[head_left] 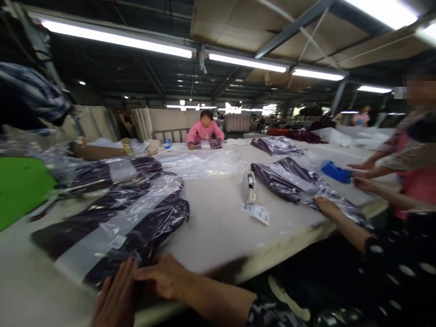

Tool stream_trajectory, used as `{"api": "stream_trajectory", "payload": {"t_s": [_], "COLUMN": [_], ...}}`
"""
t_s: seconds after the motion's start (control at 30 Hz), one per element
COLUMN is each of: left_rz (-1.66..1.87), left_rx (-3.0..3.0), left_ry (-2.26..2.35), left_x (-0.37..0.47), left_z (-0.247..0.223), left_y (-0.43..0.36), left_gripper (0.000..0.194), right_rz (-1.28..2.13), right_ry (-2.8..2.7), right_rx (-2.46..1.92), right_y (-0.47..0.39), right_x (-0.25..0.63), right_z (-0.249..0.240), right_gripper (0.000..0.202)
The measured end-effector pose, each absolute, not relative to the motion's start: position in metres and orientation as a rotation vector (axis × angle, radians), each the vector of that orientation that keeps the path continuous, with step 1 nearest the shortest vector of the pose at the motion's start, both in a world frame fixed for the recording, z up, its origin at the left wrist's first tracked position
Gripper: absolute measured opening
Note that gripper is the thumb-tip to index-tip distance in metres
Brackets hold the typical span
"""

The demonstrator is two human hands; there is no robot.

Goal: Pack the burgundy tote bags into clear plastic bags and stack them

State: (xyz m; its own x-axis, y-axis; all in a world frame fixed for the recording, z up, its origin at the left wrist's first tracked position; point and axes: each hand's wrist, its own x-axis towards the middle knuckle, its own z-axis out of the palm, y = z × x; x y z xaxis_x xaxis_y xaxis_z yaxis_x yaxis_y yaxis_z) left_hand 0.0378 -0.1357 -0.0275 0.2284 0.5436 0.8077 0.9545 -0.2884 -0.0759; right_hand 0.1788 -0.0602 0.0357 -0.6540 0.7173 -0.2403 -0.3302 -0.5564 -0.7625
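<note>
A dark purple garment folded in a clear plastic bag [136, 215] lies on the table in front of me, with a pale strip down its middle. My left hand [117, 293] rests on the bag's near edge, its fingers stretched out side by side. Close against it, my right hand [165, 276] has curled fingers at the same edge, pinching the plastic. The fingertips of both hands nearly meet. Behind this package lies another bagged dark garment [102, 175].
A tape dispenser [250, 187] and white printed labels [258, 212] are mid-table. At right, a co-worker's hand [327, 206] touches another bagged garment [289, 179], near a blue tape dispenser [335, 172]. A person in pink [206, 131] leans at the far side. A green sheet [23, 190] is at left.
</note>
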Motion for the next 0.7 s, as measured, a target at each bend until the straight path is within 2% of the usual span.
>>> {"api": "stream_trajectory", "payload": {"t_s": [0.17,0.37,0.47,0.6,0.7], "left_rz": [-0.798,-0.894,-1.149,-1.705,-2.1], "left_rx": [-1.786,-1.749,-1.689,-1.606,-1.262], "left_ry": [-1.513,-1.629,-1.805,-1.994,-2.097], "left_x": [0.053,0.061,0.062,0.063,0.059], "left_z": [-0.02,-0.034,-0.039,-0.024,-0.013], "left_y": [-0.145,-0.146,-0.145,-0.158,-0.175], "left_gripper": [0.067,0.065,0.05,0.04,0.036], "right_rz": [2.232,2.171,2.159,2.089,1.999], "right_ry": [-0.849,-0.868,-0.895,-0.941,-0.979], "right_rx": [-0.826,-0.914,-0.947,-0.984,-0.977], "right_y": [-0.068,-0.071,-0.071,-0.069,-0.068], "right_x": [0.18,0.18,0.178,0.172,0.17], "right_z": [0.049,0.053,0.051,0.047,0.043], "right_gripper": [0.052,0.028,0.026,0.029,0.025]}}
